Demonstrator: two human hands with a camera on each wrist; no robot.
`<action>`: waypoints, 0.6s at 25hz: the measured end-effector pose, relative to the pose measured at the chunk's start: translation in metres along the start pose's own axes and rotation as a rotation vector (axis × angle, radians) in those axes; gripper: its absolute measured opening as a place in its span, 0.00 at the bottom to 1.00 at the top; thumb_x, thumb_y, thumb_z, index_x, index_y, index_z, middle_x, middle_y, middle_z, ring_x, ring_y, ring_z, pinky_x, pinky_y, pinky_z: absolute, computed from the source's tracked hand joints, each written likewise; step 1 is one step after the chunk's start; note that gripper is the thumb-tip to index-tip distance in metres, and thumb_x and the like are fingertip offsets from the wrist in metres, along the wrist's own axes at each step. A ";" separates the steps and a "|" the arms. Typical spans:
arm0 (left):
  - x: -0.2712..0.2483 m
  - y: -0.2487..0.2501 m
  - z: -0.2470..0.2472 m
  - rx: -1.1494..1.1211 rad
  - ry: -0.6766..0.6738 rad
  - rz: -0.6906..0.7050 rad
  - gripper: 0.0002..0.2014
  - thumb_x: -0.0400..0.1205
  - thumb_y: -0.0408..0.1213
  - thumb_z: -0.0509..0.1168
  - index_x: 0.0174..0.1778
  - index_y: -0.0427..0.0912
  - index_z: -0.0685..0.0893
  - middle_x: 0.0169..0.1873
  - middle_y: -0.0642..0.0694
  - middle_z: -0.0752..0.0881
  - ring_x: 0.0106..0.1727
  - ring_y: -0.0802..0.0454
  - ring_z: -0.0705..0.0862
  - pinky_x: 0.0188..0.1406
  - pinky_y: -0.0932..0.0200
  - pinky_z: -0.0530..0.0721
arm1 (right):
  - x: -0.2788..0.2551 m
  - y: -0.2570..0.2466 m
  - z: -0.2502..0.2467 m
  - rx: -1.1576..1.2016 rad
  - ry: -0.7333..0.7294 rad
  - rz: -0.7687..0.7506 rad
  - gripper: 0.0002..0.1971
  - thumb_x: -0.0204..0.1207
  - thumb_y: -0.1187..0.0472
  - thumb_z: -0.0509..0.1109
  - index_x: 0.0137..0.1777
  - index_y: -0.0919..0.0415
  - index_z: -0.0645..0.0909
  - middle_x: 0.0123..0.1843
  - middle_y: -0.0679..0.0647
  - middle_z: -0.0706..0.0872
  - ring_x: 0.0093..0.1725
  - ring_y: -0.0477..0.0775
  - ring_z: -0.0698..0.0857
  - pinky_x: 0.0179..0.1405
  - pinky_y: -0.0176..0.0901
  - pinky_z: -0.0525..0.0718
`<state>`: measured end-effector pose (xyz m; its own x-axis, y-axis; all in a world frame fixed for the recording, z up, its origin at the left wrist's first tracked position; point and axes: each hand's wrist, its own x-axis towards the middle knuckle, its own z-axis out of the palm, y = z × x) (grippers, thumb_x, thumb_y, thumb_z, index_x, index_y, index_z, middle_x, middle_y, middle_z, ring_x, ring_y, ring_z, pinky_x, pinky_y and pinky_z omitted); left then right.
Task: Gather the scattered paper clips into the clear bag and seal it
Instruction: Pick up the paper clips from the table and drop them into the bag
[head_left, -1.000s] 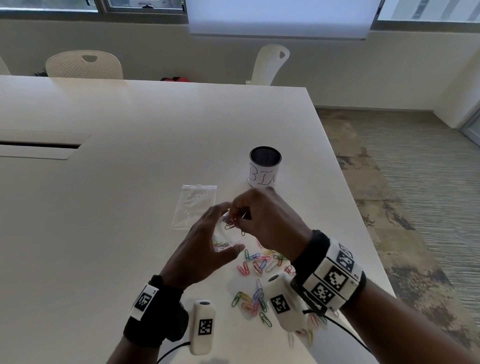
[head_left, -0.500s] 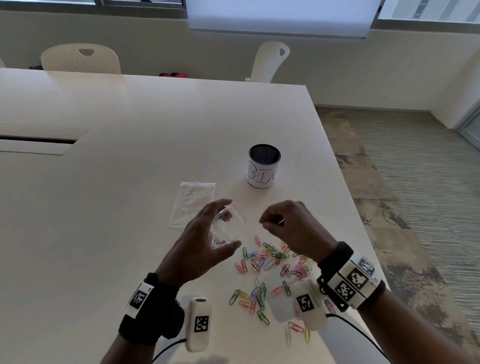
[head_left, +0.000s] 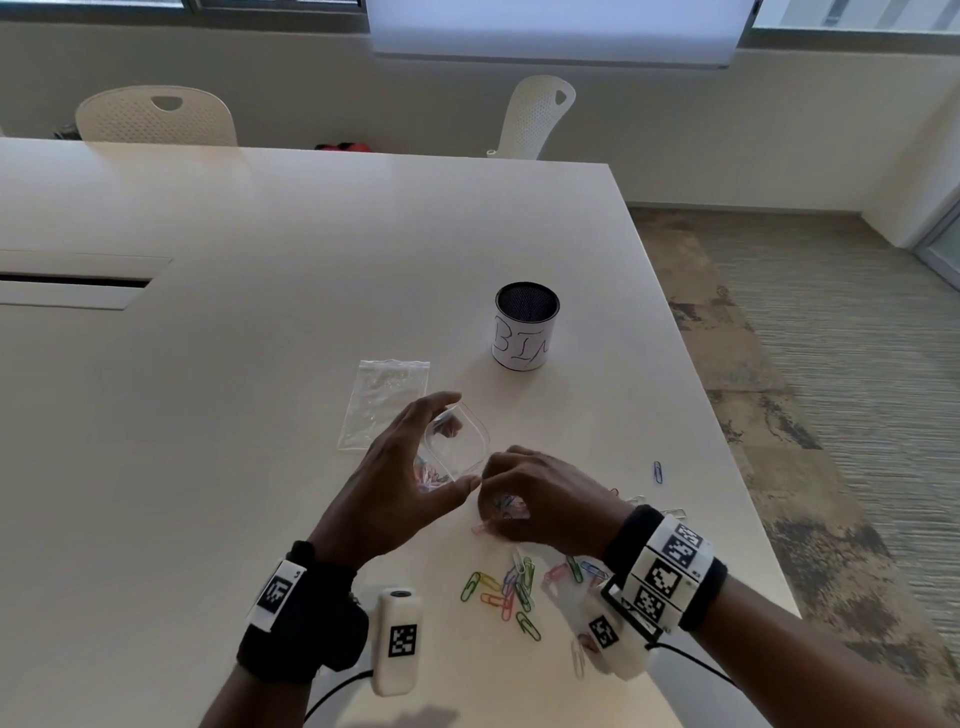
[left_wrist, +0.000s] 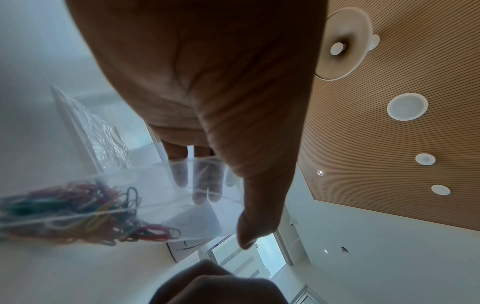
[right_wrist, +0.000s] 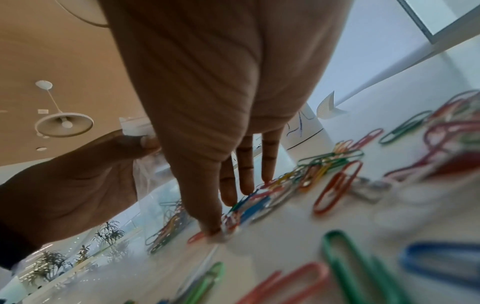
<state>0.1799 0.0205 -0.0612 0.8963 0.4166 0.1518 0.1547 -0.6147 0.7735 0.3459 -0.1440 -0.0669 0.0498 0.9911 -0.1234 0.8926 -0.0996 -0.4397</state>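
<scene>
Head view: left hand (head_left: 395, 493) holds clear bag (head_left: 457, 441) mouth-up, tilted rightward; right hand (head_left: 540, 499) pinching paper clips (head_left: 506, 506).

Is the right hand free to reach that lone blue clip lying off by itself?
Probably yes. The blue clip lies alone on bare table beside the right hand, nothing between them, though its fingers are busy on other clips.

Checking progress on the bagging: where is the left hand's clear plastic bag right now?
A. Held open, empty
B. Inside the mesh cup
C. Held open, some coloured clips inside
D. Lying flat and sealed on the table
C: the left hand holds the clear plastic bag open, with coloured paper clips heaped inside.
</scene>
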 end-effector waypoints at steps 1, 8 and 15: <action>0.000 0.000 0.000 -0.002 0.003 -0.003 0.43 0.77 0.47 0.82 0.86 0.55 0.68 0.70 0.53 0.84 0.75 0.60 0.80 0.67 0.72 0.73 | -0.002 0.004 -0.002 0.007 0.004 0.002 0.07 0.81 0.52 0.76 0.57 0.51 0.88 0.63 0.47 0.85 0.61 0.48 0.80 0.57 0.45 0.87; 0.000 0.003 0.000 -0.020 -0.005 -0.015 0.42 0.78 0.47 0.81 0.86 0.56 0.68 0.69 0.55 0.84 0.77 0.61 0.79 0.69 0.70 0.74 | -0.024 0.027 -0.022 -0.066 0.005 0.143 0.24 0.77 0.40 0.76 0.71 0.44 0.82 0.70 0.44 0.79 0.66 0.45 0.80 0.60 0.38 0.84; 0.000 0.004 0.000 -0.023 -0.009 -0.012 0.42 0.78 0.47 0.82 0.86 0.56 0.68 0.69 0.55 0.83 0.75 0.62 0.79 0.69 0.64 0.77 | -0.032 0.016 -0.015 -0.114 -0.002 0.147 0.16 0.81 0.50 0.76 0.67 0.46 0.84 0.69 0.46 0.81 0.65 0.46 0.81 0.63 0.44 0.87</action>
<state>0.1803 0.0177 -0.0582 0.8980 0.4181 0.1371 0.1561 -0.5941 0.7891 0.3651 -0.1760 -0.0564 0.1827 0.9665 -0.1803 0.9207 -0.2325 -0.3136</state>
